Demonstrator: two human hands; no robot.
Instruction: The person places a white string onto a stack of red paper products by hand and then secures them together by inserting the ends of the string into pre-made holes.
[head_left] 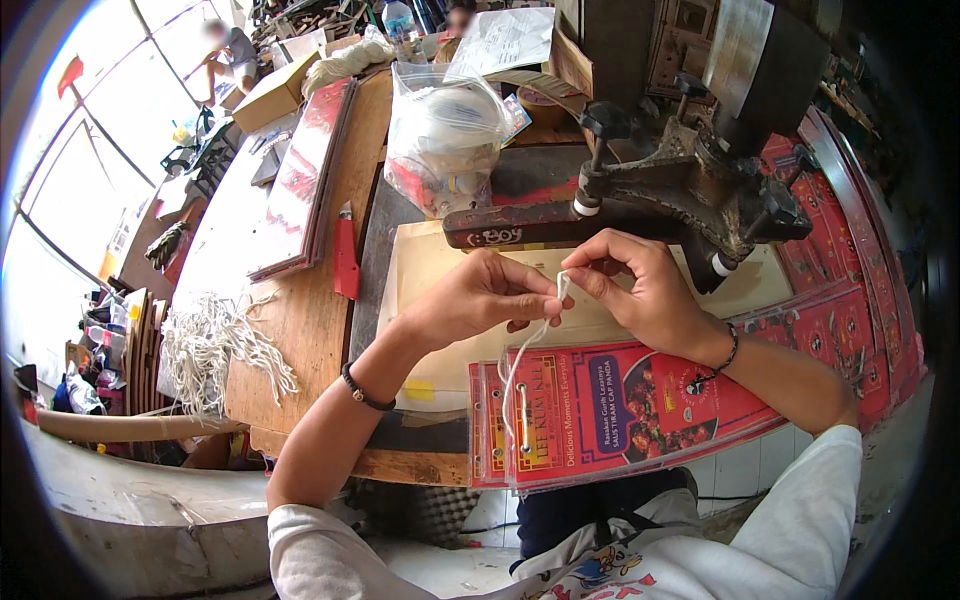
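Between my two hands is a thin white cord point(563, 285), bent into a small loop. My left hand point(497, 290) pinches it from the left. On the other side, the fingertips of my right hand point(632, 278) close on the loop's top. The cord's tail hangs down to the eyelets at the left end of a red printed sheet point(590, 450) in clear plastic. This sheet lies on similar ones at the table's front edge, below my hands. Whether the cord passes through an eyelet is hard to see.
A dark metal press point(690, 190) stands just beyond my hands. To the left lie a red cutter knife point(346, 255), a bundle of white cords point(215, 345) and stacked red sheets point(305, 180). Behind sits a clear plastic bag point(445, 135). A person point(232, 55) sits far left.
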